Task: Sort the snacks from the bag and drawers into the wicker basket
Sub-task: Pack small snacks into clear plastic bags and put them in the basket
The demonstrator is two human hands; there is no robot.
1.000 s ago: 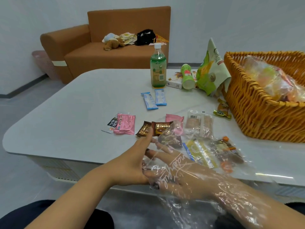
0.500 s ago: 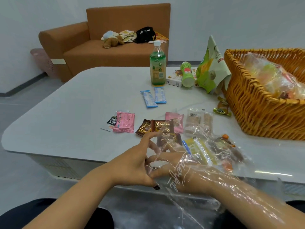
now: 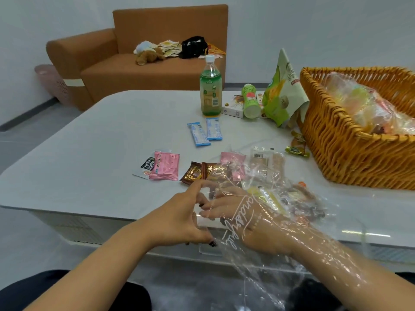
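Hands met at the near edge of the counter (image 3: 94, 140), and the right hand (image 3: 253, 223) was right inside the clear plastic bag (image 3: 269, 194), wrist and forearm sheathed in it, fingers stretched loosely toward the left with nothing plainly gripped. The left hand (image 3: 179, 218) sat just beside it, touching, thumb and curled fingers pinching the bag's film at the right hand's fingertips. Inside the bag, just beyond the right hand, lay a yellow packet (image 3: 267, 198) and some dark wrapped snacks (image 3: 303, 198). Just ahead of the left hand's fingers sat two brown chocolate packets (image 3: 202, 172), with a pink packet (image 3: 165, 166) off to their left and another pink one (image 3: 232, 162) to their right. Farther out, well beyond both hands, two blue bars (image 3: 205, 132) lay side by side in front of a green bottle (image 3: 210, 86). Far right of the right hand stood the wicker basket (image 3: 341, 149), a clear bag of snacks already in it, with small yellow candies (image 3: 296, 150) on the counter just beside its near-left wall.
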